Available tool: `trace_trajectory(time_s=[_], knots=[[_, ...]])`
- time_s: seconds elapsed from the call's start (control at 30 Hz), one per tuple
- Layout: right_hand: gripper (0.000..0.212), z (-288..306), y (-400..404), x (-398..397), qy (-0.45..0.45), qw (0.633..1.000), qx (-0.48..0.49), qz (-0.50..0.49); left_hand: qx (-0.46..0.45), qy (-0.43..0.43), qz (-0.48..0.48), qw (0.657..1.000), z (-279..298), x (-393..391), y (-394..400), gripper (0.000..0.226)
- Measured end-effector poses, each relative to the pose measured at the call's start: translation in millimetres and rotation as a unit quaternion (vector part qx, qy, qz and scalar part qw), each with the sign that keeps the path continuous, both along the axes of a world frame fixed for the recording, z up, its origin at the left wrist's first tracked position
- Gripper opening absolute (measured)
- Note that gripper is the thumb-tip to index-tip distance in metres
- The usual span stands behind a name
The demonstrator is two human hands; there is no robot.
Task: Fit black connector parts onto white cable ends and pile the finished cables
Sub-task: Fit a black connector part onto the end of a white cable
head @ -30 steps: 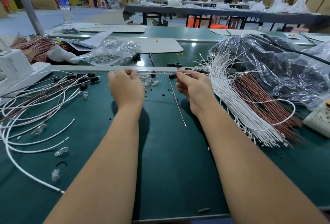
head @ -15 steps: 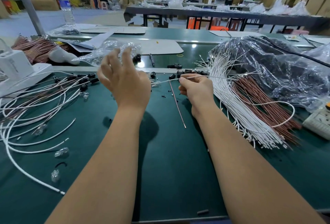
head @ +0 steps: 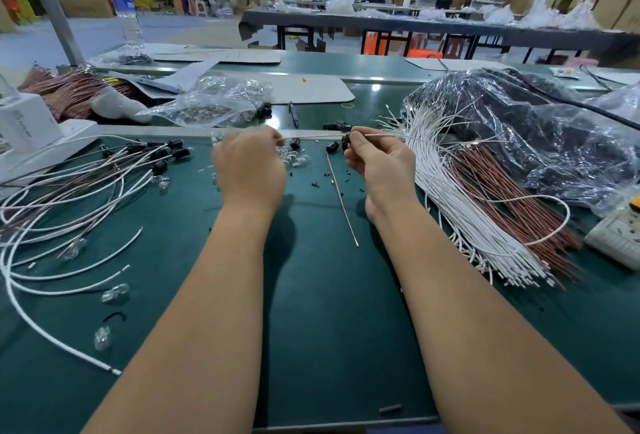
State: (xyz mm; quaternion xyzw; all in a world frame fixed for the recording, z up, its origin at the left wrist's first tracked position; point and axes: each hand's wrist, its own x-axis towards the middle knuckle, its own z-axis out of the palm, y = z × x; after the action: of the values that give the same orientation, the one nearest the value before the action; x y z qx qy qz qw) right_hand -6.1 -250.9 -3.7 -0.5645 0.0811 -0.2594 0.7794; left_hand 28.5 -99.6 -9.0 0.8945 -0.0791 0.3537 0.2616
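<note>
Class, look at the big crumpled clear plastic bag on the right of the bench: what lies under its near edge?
White cables and reddish-brown wires fan out from under the plastic bag. Their far ends are covered by it; the dark contents deeper inside cannot be identified.

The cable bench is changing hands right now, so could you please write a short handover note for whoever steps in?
Right hand: pinches a white cable near its end, with a black connector at its fingertips; whether it is seated cannot be told.
Left hand: blurred, over the clear parts by the bench's far edge; grip unclear.
Done: finished cables with black ends lie piled at left.
Left: a large bundle of bare white cables at right; loose black connectors sit between the hands.
</note>
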Motion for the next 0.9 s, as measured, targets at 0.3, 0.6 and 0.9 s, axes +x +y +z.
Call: trace_trajectory(time_s=[0.3,0.6,0.9], knots=[[0.01,-1,9,-2,0.027,0.993,0.01,0.111,-0.062,0.018,-0.175,0.982,6,-7,-6,0.033],[0.012,-3,7,-1,0.031,0.997,-0.008,0.07,-0.052,0.118,-0.097,0.987,0,1,2,0.02],[0.013,-2,11,-4,0.038,0.991,-0.038,0.121,-0.114,0.081,-0.237,0.961,6,-7,-13,0.015]])
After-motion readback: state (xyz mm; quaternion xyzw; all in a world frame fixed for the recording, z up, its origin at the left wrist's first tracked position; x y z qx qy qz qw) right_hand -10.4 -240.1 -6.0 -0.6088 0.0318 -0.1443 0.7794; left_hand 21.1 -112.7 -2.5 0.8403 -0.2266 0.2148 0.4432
